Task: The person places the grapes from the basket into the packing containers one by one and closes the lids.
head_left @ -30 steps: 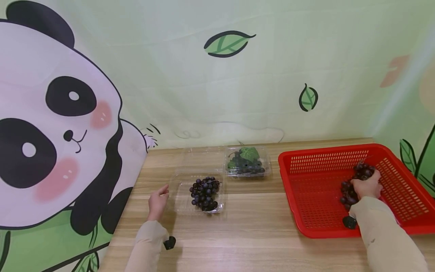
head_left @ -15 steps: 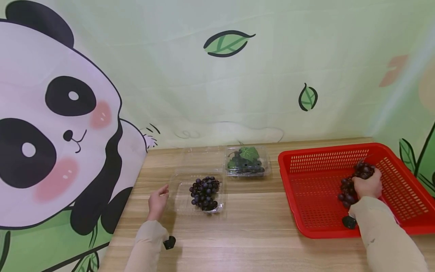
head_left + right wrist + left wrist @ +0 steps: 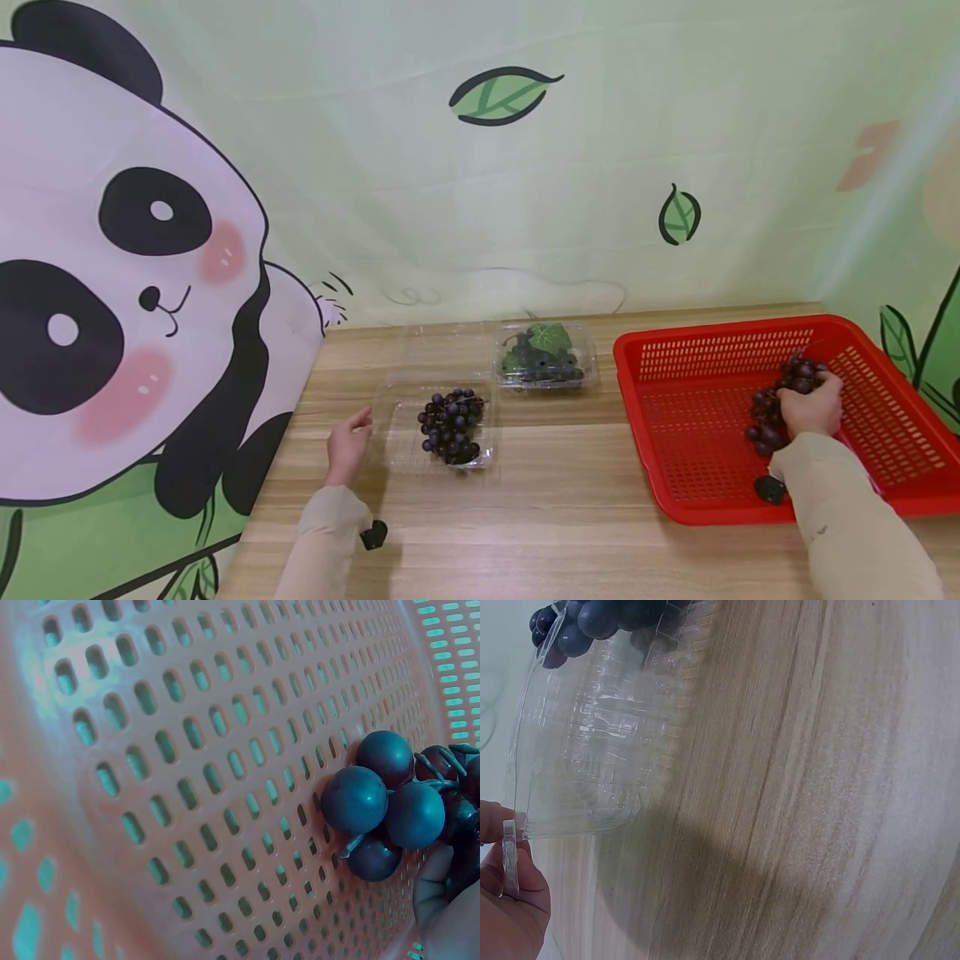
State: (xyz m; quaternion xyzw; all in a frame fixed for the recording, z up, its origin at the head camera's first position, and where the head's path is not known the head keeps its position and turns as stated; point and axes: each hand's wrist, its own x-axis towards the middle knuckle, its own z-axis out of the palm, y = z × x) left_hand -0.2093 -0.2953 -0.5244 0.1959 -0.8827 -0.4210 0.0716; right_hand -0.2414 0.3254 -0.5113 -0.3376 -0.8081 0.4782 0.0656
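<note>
On the left, an open clear plastic clamshell box (image 3: 403, 429) lies on the table with a bunch of dark grapes (image 3: 450, 423) in its right part. My left hand (image 3: 348, 446) is at the box's left side; in the left wrist view its thumb and fingers pinch the tab at the corner of the clear plastic (image 3: 607, 742). Inside the red basket, my right hand (image 3: 812, 408) grips another bunch of dark grapes (image 3: 767, 417), its fingers partly hidden behind the fruit. Up close, several round grapes (image 3: 356, 801) hang beside the thumb, near the perforated basket wall.
The red perforated basket (image 3: 637, 442) fills the table's right side, its walls rising around my right hand. A closed clear box (image 3: 546, 358) of grapes with a green leaf stands at the back middle. Behind the wooden table (image 3: 562, 517) hangs a panda-printed cloth (image 3: 375, 183).
The grapes under my right hand have shifted slightly left in the basket, and that hand has moved very little. My left hand and the open box stay in place.
</note>
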